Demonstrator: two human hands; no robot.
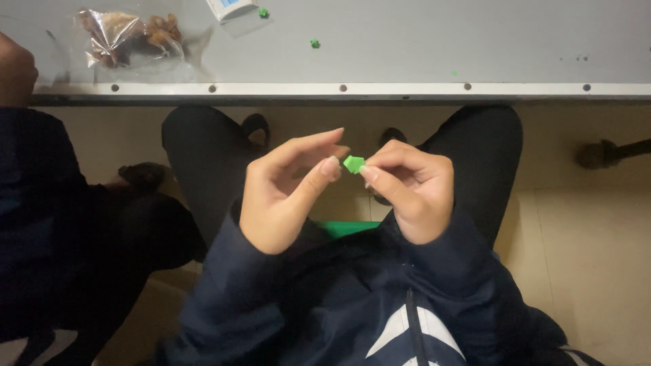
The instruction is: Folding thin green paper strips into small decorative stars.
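Fingers of our left hand point(281, 196) and right hand point(413, 193) pinch shut on the green paper piece point(353, 164), held below the worktop point(407, 89) edge; we'd keep the grip light, creases sharp.

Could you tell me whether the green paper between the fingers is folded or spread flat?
Folded: the green paper is a tiny compact wad pinched between both hands' fingertips.
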